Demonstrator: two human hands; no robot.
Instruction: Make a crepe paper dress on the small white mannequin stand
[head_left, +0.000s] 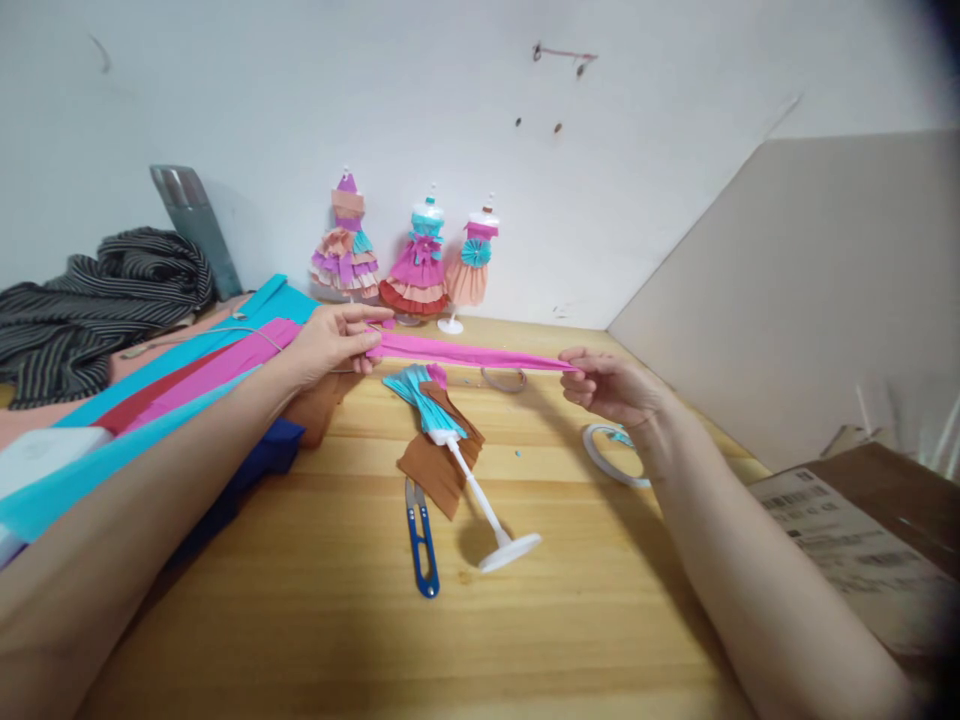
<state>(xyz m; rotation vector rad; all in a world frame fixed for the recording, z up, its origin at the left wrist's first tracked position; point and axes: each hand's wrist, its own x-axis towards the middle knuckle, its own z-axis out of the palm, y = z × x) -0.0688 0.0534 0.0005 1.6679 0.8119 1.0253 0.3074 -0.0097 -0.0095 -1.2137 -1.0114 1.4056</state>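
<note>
A long pink crepe paper strip [465, 352] is stretched between my two hands above the table. My left hand [337, 340] pinches its left end, and my right hand [611, 383] grips the right end between thumb and fingers. Below the strip lies a small white dress form [480, 495] on its side, its top wrapped in turquoise pleated paper [427, 400]. Brown crepe paper [435, 470] is spread under it. Blue thread snips [422, 545] rest just in front of the brown paper. Near my right forearm is a roll of white tape [600, 460].
Three dress forms in paper dresses [420, 260] stand against the wall. Coloured crepe paper sheets [172, 380], a white case [49, 455], striped cloth [105, 310] and a bottle [196, 225] crowd the left. A cardboard box [870, 540] sits at right. Another ring [504, 380] lies behind the strip.
</note>
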